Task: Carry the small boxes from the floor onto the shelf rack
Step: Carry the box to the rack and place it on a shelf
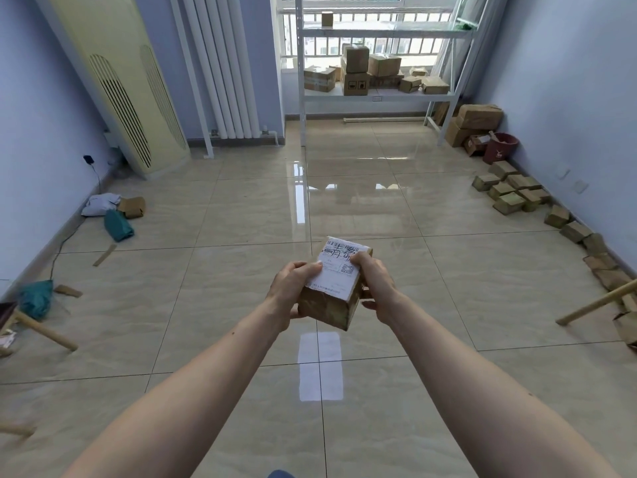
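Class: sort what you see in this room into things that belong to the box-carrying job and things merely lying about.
Job:
- labelled box, held by left hand and right hand
- small boxes on the floor
- shelf rack

Lying about:
- green bag
- red bucket
- air conditioner
- wooden stick

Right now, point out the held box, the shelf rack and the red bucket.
Box point(336, 288): head view, on its white shipping label.
Shelf rack point(375, 95): head view, on the front edge of its lower shelf.
Red bucket point(499, 149): head view, on its outer wall.
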Available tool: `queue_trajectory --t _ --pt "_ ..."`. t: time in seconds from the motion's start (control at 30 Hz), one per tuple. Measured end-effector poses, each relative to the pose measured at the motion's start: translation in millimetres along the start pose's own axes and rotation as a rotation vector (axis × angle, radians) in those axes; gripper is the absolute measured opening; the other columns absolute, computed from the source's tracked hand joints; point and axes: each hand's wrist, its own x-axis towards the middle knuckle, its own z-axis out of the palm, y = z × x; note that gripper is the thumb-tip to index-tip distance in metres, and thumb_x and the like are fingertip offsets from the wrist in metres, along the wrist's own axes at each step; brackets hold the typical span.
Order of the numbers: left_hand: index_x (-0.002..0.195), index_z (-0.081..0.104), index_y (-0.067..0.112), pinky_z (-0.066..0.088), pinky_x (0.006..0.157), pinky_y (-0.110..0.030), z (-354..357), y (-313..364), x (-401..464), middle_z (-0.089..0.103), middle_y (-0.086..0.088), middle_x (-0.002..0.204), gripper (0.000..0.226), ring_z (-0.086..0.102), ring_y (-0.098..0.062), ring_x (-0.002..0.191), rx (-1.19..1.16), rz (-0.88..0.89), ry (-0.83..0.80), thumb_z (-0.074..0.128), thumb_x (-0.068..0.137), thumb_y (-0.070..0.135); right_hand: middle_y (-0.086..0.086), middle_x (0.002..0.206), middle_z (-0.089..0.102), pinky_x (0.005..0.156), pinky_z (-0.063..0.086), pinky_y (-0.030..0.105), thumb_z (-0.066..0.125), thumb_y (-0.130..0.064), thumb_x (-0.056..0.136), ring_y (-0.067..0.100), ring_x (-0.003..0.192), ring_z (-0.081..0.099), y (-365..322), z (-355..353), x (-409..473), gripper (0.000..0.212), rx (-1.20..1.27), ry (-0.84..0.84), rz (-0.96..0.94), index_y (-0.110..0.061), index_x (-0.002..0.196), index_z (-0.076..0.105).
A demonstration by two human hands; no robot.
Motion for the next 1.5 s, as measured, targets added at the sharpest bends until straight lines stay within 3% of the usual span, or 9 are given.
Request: queue_trajectory --t 0.2,0.33,0.53,0.7,0.87,1.2,1.3,1.5 --pt "0.116 0.060 0.020 0.051 0.058 -0.027 5.4 -0.2 0.9 0.069 -0.001 0.092 0.030 0.066 -0.015 0.074 -0.077 0.059 0.066 0.064 0.090 0.035 0.003 0.112 0.066 0.093 0.044 0.047 0.059 -0.053 0.085 0.019 0.088 0.064 5.5 2.9 0.0 0.061 0.027 -0.011 0.015 -0.021 0.134 0.042" --pt "0.118 0.058 0.020 0.057 0.065 -0.033 11.2 -5.4 4.5 0.071 -0.010 0.109 0.037 0.069 -0.022 0.084 -0.101 0.112 0.173 0.066 0.087 0.039 0.008 0.121 0.066 0.085 0.045 0.042 0.060 -0.049 0.087 0.023 0.093 0.064 13.1 9.2 -3.2 0.049 0.014 -0.006 0.011 -0.018 0.121 0.044" --pt "0.120 0.055 0.020 0.056 0.068 -0.034 15.0 -10.7 3.0 0.069 -0.010 0.109 0.043 0.068 -0.021 0.082 -0.117 0.136 0.195 0.068 0.087 0.043 0.008 0.119 0.067 0.090 0.046 0.045 0.059 -0.043 0.086 0.029 0.112 0.063 11.8 14.6 -3.8 0.034 -0.003 0.017 -0.017 -0.020 0.110 0.051" --pt "0.127 0.051 0.018 0.049 0.058 -0.026 15.2 -6.8 0.5 0.069 -0.009 0.112 0.045 0.068 -0.018 0.082 -0.108 0.148 0.151 0.068 0.089 0.034 0.008 0.117 0.068 0.079 0.043 0.040 0.057 -0.039 0.090 0.023 0.094 0.062 7.5 14.1 -5.7 0.035 -0.005 0.010 -0.047 -0.016 0.116 0.052" --pt "0.130 0.052 0.017 0.048 0.063 -0.028 19.3 -2.2 1.2 0.070 -0.008 0.116 0.046 0.068 -0.018 0.087 -0.091 0.153 0.107 0.068 0.088 0.027 0.008 0.117 0.068 0.080 0.045 0.040 0.058 -0.039 0.092 0.027 0.108 0.064 4.1 9.1 -6.3 0.036 -0.010 0.015 -0.053 -0.016 0.119 0.051" --pt "0.133 0.052 0.015 0.046 0.058 -0.024 39.1 9.0 12.6 0.071 -0.006 0.120 0.047 0.069 -0.016 0.087 -0.093 0.179 0.092 0.068 0.089 0.023 0.004 0.110 0.065 0.081 0.047 0.040 0.057 -0.034 0.096 0.013 0.084 0.061 -10.4 -10.2 2.8 0.033 -0.006 -0.029 -0.084 -0.015 0.122 0.050" --pt "0.133 0.052 0.015 0.047 0.060 -0.025 45.3 14.0 19.7 0.071 -0.006 0.119 0.047 0.069 -0.016 0.088 -0.097 0.182 0.097 0.068 0.089 0.023 0.004 0.111 0.066 0.081 0.049 0.040 0.057 -0.034 0.097 0.014 0.087 0.062 -15.7 -15.7 11.2 0.035 0.001 -0.051 -0.084 -0.014 0.124 0.050" --pt "0.131 0.056 0.016 0.048 0.061 -0.024 57.5 28.3 40.5 0.072 -0.002 0.116 0.037 0.069 -0.013 0.087 -0.092 0.194 0.094 0.061 0.095 0.025 0.005 0.118 0.067 0.096 0.050 0.050 0.058 -0.036 0.096 0.022 0.100 0.065 -28.9 -23.5 37.0 0.042 -0.004 -0.062 -0.089 -0.013 0.130 0.050"
